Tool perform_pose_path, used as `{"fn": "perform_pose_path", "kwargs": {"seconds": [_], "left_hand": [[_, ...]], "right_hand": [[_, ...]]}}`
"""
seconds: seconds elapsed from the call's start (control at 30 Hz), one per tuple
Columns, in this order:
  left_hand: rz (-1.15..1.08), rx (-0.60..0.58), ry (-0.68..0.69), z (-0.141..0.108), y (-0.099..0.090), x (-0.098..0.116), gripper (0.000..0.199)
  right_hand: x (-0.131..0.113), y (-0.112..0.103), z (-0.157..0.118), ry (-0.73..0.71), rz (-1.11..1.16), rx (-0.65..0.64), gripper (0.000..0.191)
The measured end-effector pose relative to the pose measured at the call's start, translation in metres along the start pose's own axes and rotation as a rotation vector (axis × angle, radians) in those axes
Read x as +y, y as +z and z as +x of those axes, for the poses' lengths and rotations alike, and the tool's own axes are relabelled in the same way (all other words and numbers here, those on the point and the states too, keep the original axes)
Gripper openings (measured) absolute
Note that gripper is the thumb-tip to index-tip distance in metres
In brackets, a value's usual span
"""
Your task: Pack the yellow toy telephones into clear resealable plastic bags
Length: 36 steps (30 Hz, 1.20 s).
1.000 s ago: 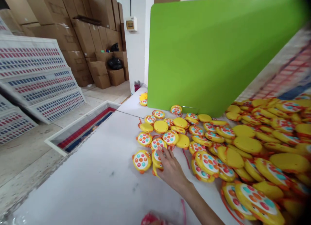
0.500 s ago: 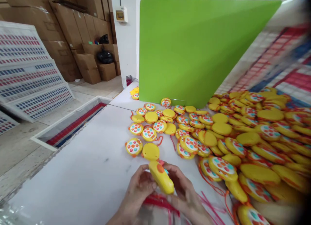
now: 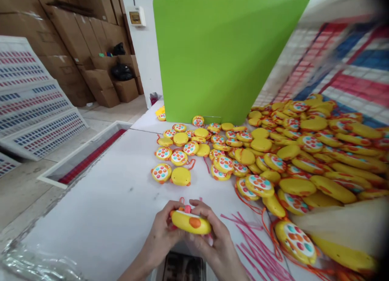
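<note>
While both hands close around one yellow toy (image 3: 191,223), it hangs edge-on just above the near edge of the white bench (image 3: 115,208), its orange side knob turned toward the camera. The left hand (image 3: 162,232) cups the toy's left end with fingers curled under it, and the right hand (image 3: 212,236) wraps the right end, thumb on top; a two-sided grip like this seems meant to keep the disc level and steady. A short orange loop (image 3: 181,200) pokes up behind the toy. Just below the hands lies a dark, screen-like object (image 3: 184,269), partly hidden, so I cannot tell what it is. Loose pink strings (image 3: 252,240) lie scattered on the bench to the right, near the hands. Farther right and behind, a big heap of matching toys (image 3: 291,159) spreads across the bench, some face up showing coloured buttons, others showing plain yellow backs. A green panel (image 3: 225,54) stands upright behind the heap.
</note>
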<state>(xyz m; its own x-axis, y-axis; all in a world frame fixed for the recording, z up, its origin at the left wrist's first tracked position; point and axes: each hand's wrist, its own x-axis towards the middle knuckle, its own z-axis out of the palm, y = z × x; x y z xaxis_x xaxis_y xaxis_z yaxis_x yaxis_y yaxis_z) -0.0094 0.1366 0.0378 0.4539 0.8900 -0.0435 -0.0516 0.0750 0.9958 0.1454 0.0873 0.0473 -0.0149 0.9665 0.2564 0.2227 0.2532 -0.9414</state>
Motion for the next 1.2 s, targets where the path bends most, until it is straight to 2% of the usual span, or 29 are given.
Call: {"fn": "perform_pose_path", "kwargs": {"seconds": [0.13,0.23,0.3,0.4,0.53,0.6,0.67,0.73,0.77,0.83,0.87,0.9,0.97,1.03,1.1,1.13,1.2], "left_hand": [[0.344,0.055,0.024,-0.008,0.002,0.014,0.023],[0.519,0.064,0.067,-0.014,0.004,0.017,0.035],[0.534,0.039,0.114,-0.018,0.006,0.016,0.043],[0.52,0.002,0.136,-0.024,0.01,0.014,0.031],[0.502,0.02,0.054,-0.029,0.017,0.011,0.028],[0.491,-0.006,0.005,-0.026,0.015,0.011,0.025],[0.483,-0.039,-0.013,-0.019,0.008,0.011,0.024],[0.474,0.021,0.009,-0.01,-0.002,0.01,0.031],[0.487,0.093,0.025,-0.007,-0.008,0.007,0.033],[0.571,0.22,0.062,-0.008,-0.015,-0.002,0.028],[0.636,0.229,0.084,-0.013,-0.015,-0.01,0.02],[0.709,0.193,0.111,-0.019,-0.013,-0.019,0.013],[0.823,0.033,0.191,-0.036,-0.002,-0.039,0.013],[0.943,-0.064,0.253,-0.049,0.011,-0.059,0.017],[1.077,-0.093,0.273,-0.055,0.022,-0.073,0.028],[1.137,-0.097,0.28,-0.056,0.025,-0.078,0.032],[1.212,-0.094,0.313,-0.053,0.028,-0.085,0.036]], "right_hand": [[0.001,0.001,-0.009,-0.066,-0.203,0.088,0.033],[0.0,0.003,-0.014,-0.089,-0.221,0.079,0.029],[-0.002,0.004,-0.017,-0.103,-0.216,0.086,0.029],[-0.003,0.007,-0.021,-0.148,-0.197,0.101,0.027],[0.002,0.012,-0.029,-0.141,-0.153,0.103,0.023],[0.005,0.011,-0.029,-0.093,-0.173,0.051,0.025],[0.008,0.005,-0.02,-0.026,-0.216,-0.057,0.029],[0.009,-0.008,-0.003,0.032,-0.24,-0.106,0.032],[0.01,-0.015,0.007,0.063,-0.223,-0.076,0.033],[0.013,-0.028,0.027,0.161,-0.069,0.056,0.034],[0.015,-0.03,0.035,0.227,0.054,0.121,0.036],[0.018,-0.03,0.041,0.29,0.179,0.164,0.038],[0.028,-0.022,0.047,0.382,0.352,0.183,0.039],[0.041,-0.009,0.043,0.439,0.379,0.152,0.036],[0.057,-0.004,0.033,0.487,0.343,0.133,0.033],[0.064,-0.009,0.027,0.509,0.316,0.144,0.032],[0.073,-0.032,0.014,0.54,0.245,0.199,0.029]]}}
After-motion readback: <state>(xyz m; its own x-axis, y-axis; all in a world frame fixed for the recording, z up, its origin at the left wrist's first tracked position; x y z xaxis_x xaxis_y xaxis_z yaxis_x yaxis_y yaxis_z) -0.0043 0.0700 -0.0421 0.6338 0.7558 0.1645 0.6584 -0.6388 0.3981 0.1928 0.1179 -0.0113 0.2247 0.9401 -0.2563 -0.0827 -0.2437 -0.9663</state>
